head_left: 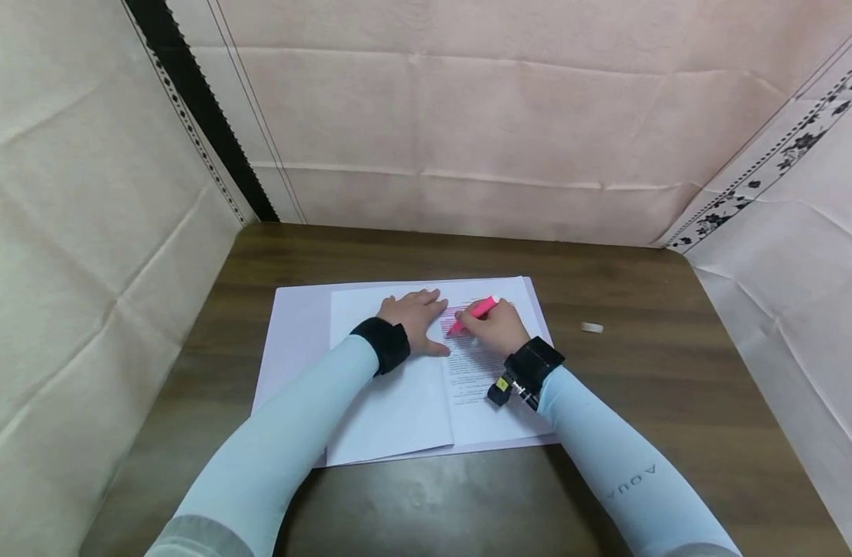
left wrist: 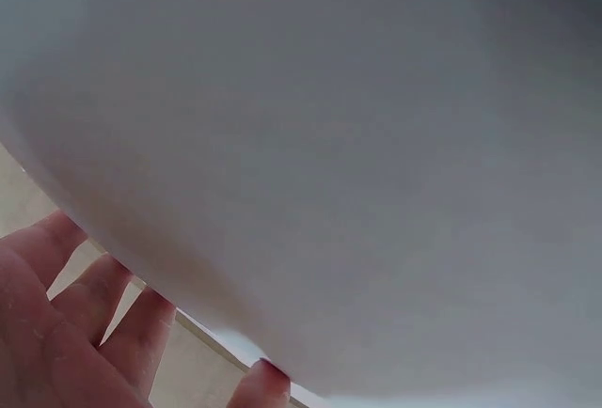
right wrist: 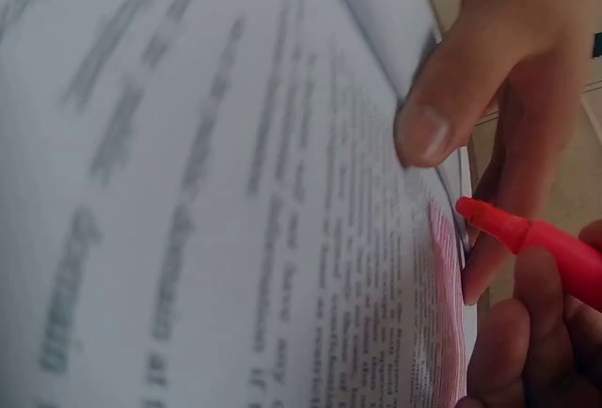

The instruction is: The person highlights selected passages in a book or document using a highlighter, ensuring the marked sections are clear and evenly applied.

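Observation:
An opened document with a blank left page [head_left: 405, 414] and a printed right page [head_left: 470, 379] lies on the table. My left hand [head_left: 413, 319] rests with spread fingers on the blank page, its fingertips and thumb reaching the fold. Between thumb and fingers, my right hand [head_left: 502, 331] pinches a pink highlighter [head_left: 483, 307], its tip pointing down at the text. Pink marking [right wrist: 450, 267] covers several upper lines in the right wrist view, where the red-looking highlighter tip is close to the paper. White paper fills most of the left wrist view, past the left fingers [left wrist: 89, 295].
Under the pages sits a larger pale lavender folder or sheet [head_left: 293, 333]. A small whitish flat piece [head_left: 592, 328] lies on the brown wooden table [head_left: 634, 371] to the right. Pale cloth hangings [head_left: 467, 131] enclose the back and both sides.

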Motion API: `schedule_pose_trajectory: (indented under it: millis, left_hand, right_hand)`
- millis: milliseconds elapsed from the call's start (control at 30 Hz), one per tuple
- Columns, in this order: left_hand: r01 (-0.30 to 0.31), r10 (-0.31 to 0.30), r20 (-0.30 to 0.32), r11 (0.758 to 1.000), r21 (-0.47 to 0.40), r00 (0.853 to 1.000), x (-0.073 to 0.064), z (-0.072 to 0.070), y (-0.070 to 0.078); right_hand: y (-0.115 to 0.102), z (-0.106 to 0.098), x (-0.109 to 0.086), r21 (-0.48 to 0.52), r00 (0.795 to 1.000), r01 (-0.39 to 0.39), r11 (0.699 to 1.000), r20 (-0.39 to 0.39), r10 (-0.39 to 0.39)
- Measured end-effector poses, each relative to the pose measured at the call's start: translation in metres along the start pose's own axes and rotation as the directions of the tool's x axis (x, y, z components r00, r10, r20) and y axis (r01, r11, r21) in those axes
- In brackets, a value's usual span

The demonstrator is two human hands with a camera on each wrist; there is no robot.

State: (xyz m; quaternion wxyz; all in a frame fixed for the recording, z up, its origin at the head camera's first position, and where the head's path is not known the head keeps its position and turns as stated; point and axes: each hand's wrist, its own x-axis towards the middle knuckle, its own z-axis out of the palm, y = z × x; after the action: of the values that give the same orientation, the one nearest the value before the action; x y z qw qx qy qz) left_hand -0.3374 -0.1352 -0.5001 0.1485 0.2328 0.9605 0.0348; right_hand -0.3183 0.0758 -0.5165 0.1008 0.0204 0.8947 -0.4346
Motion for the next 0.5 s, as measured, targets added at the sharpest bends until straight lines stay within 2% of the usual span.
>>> schedule_pose_trajectory:
  millis: [200,500]
  left_hand:
    - [0.015,-0.016,0.025,1.000,0.022,1.000,0.0019,0.0016,0.0010]
    - [0.019,-0.019,0.045,1.000,0.002,0.999,0.0075,0.0064,0.0000]
  right_hand:
    - [0.0001,0.0015,-0.0033,-0.035,1.000,0.002,0.999,0.012,-0.002]
    - [-0.0008,0.0050,-0.0011,-0.064,1.000,-0.021,0.998,0.016,0.022]
